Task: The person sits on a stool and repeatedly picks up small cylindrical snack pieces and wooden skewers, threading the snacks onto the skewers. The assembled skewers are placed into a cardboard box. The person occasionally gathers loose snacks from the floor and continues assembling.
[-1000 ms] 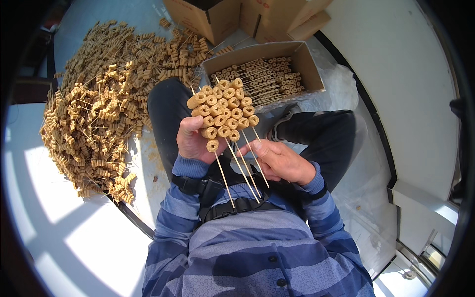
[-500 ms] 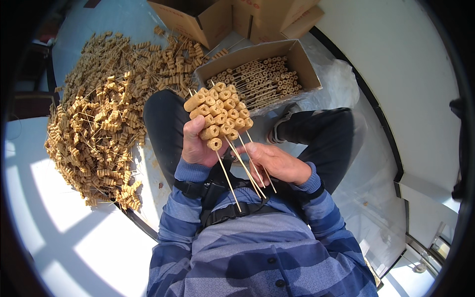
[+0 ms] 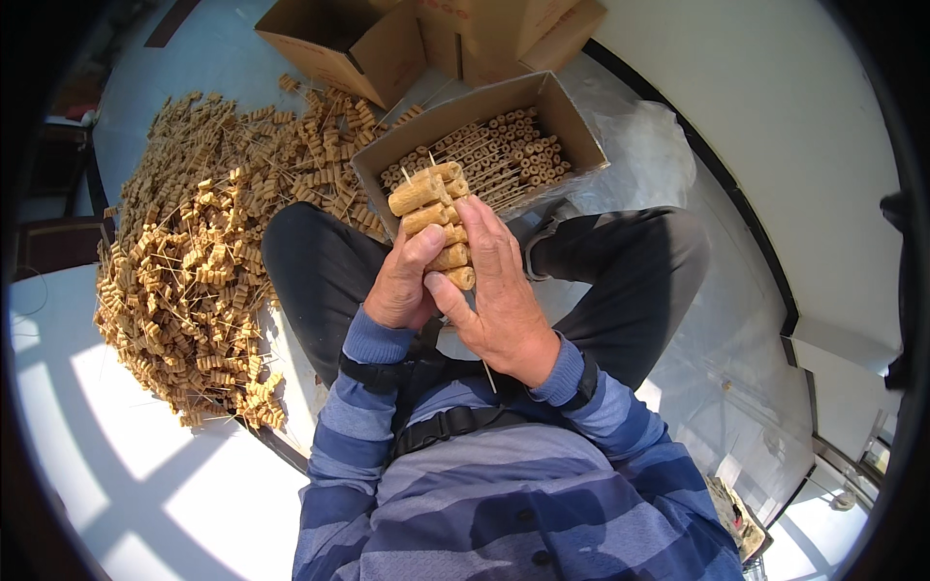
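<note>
Between my two hands is a bundle of skewers [image 3: 422, 195] threaded with short, hollow, golden-brown tubes. My left hand [image 3: 400, 281] grips the bundle from its left side, thumb on the near tubes. Against the right side and the tube ends lies my right hand [image 3: 502, 300], its fingers pressed along the bundle. One thin stick end pokes out below my right hand; the other stick ends are hidden by my hands. Just beyond the bundle stands an open cardboard box [image 3: 557, 102] holding packed rows of the same skewers [image 3: 528, 145].
On my left spreads a large loose heap of such skewers [image 3: 189, 281]. Taller cardboard boxes [image 3: 387, 53] stand at the far side. Clear plastic sheeting [image 3: 644, 155] lies right of the open box. My bent legs [image 3: 639, 257] flank the work area.
My right hand has moved from the stick ends up onto the tubes' side. The bundle has turned, so its tubes now show lengthwise, and both hands press together around it.
</note>
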Motion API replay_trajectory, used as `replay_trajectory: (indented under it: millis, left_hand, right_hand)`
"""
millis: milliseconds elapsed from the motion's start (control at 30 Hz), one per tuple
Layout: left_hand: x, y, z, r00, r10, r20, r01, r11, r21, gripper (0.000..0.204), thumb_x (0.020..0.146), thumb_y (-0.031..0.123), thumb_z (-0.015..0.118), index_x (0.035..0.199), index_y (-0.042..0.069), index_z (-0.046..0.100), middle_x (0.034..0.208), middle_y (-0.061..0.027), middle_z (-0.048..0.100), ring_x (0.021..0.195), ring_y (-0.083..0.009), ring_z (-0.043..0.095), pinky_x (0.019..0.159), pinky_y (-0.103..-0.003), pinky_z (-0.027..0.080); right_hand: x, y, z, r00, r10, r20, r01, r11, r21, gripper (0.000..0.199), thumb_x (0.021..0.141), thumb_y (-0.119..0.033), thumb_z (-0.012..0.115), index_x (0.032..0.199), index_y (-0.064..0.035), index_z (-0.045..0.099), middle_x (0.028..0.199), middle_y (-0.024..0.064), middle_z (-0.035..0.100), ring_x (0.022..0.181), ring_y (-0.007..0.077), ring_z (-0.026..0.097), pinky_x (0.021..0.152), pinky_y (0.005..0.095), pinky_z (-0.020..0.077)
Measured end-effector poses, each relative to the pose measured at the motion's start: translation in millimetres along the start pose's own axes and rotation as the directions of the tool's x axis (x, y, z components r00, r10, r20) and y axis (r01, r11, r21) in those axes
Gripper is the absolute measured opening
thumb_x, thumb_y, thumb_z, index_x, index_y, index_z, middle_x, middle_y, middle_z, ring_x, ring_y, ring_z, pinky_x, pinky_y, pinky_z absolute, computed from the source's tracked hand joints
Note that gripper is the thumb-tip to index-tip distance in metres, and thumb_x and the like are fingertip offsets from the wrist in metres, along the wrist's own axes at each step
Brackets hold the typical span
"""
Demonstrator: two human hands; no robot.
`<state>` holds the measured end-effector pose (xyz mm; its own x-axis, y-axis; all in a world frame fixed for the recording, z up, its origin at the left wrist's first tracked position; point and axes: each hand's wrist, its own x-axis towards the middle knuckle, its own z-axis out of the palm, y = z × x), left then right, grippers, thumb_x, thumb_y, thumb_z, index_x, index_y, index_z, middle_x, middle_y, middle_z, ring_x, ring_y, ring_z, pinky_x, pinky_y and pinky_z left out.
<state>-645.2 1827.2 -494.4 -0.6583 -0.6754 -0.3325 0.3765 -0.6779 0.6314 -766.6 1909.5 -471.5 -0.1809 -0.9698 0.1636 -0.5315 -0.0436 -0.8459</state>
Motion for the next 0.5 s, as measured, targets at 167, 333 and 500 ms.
replay_trajectory:
  millis: [167, 333, 500]
  left_hand:
    - [3, -7, -7, 0.996, 0.021, 0.085, -0.021, 1.0, -0.006, 0.086, 0.086, 0.04, 0.078, 0.148, 0.0, 0.034, 0.139, -0.012, 0.052, 0.126, -0.0236, 0.055, 0.106, -0.038, 0.048]
    - [5, -9, -7, 0.994, 0.041, 0.104, -0.042, 0.999, 0.006, 0.095, 0.081, 0.04, 0.083, 0.15, -0.001, 0.031, 0.142, -0.0136, 0.05, 0.13, -0.0263, 0.053, 0.111, -0.041, 0.044]
    - [11, -11, -3, 0.995, 0.022, 0.096, -0.022, 1.0, -0.001, 0.093, 0.082, 0.036, 0.082, 0.149, -0.002, 0.031, 0.143, -0.0134, 0.05, 0.131, -0.0265, 0.052, 0.111, -0.04, 0.043]
  right_hand:
    - [-6, 11, -3, 1.0, 0.011, -0.019, -0.01, 0.999, 0.043, 0.074, 0.096, -0.03, 0.062, 0.155, -0.0039, 0.025, 0.155, 0.0256, 0.03, 0.143, 0.0446, 0.03, 0.119, 0.05, 0.0281]
    - [-5, 15, -6, 0.999, -0.007, -0.039, 0.009, 0.999, 0.052, 0.073, 0.095, -0.027, 0.064, 0.155, -0.0052, 0.027, 0.154, 0.0249, 0.031, 0.141, 0.0445, 0.032, 0.117, 0.0496, 0.0301]
    - [-3, 24, -8, 0.998, 0.016, -0.06, -0.009, 0.994, 0.113, 0.071, 0.096, -0.028, 0.063, 0.154, -0.0044, 0.029, 0.153, 0.0255, 0.032, 0.14, 0.0441, 0.034, 0.117, 0.0488, 0.0309]
